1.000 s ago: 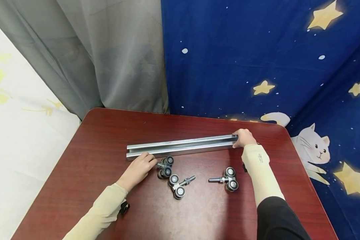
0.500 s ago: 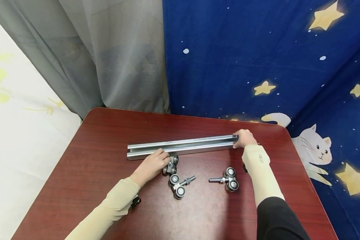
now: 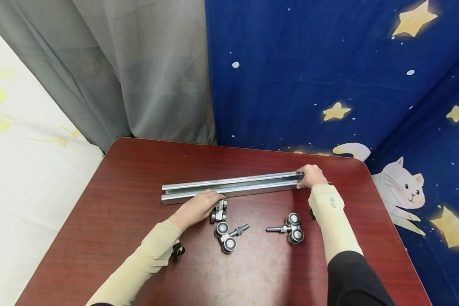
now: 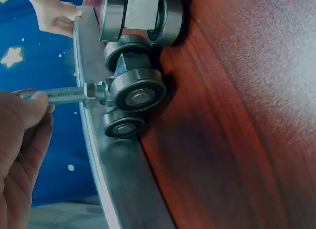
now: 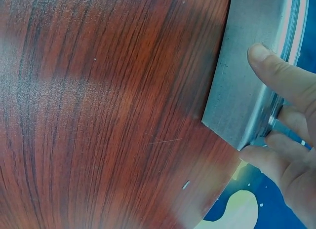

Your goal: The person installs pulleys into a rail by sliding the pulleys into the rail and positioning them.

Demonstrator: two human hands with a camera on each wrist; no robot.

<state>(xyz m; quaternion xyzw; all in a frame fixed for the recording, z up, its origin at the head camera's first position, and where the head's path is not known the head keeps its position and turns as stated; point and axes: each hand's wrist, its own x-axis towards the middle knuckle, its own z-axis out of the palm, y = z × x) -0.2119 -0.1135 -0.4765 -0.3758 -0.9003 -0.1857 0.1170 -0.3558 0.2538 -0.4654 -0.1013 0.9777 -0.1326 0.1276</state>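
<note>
My left hand [image 3: 199, 207] pinches the threaded bolt [image 4: 66, 95] of a roller trolley [image 4: 138, 93] between thumb and fingers. The bolt points up, and the trolley's wheels are low over the table, right beside the front wall of a metal C-channel track [image 3: 199, 191]. The track lies with its slot facing up, slanting slightly across the table. At its right end, my right hand [image 3: 311, 176] grips it, the thumb [image 5: 259, 52] on the near wall and the other fingers round the end and far side.
A second roller trolley [image 3: 225, 241] lies just in front of the held one. A third trolley [image 3: 293, 229] lies farther right, its bolt pointing left. The reddish-brown table [image 3: 145, 165] ends at curtains behind.
My left hand has moved right along the track, turning the trolley from lying with its bolt leftward to bolt up. My right hand and the track have stayed put.
</note>
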